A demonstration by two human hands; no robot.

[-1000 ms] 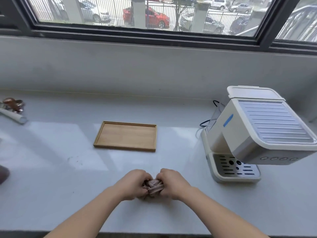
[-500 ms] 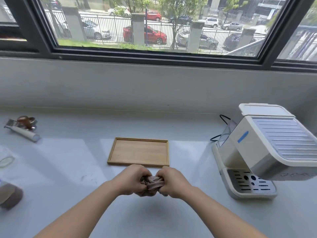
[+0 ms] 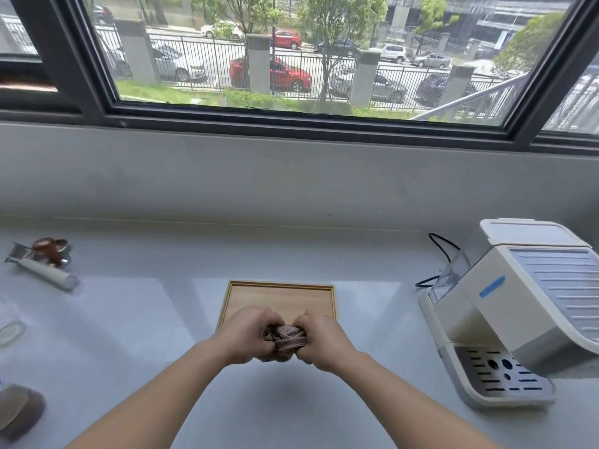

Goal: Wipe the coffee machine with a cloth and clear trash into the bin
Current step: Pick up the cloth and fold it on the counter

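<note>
At the lower centre of the frame, the left hand (image 3: 248,335) and the right hand (image 3: 321,340) are clenched side by side around a bunched brown cloth (image 3: 285,339), which sits squeezed between them above the counter (image 3: 139,319). Both fists are closed on it; only a crumpled twist of fabric shows between the knuckles.

Judging from this, the task is at an early stage: the cloth is in hand but well apart from the coffee machine (image 3: 518,306), which stands at the right edge of the frame with its drip tray (image 3: 500,377) facing the camera. No wiping contact is under way. No bin shows anywhere in the frame, so the clearing of trash appears to be still ahead.

Just behind the hands lies an empty wooden tray (image 3: 282,298), partly covered by them. At the far left rest a coffee handle with a brown tamper (image 3: 48,260); below them, a clear glass edge (image 3: 9,322) and a brown round object (image 3: 19,409) are cut off by the frame, too partial to identify.

The counter is pale grey and glossy, with sunlit patches. Behind it a grey wall rises to a wide dark-framed window (image 3: 291,59) across the top of the frame, showing a fence, trees and parked cars. A black cord (image 3: 442,247) trails behind the machine.
</note>
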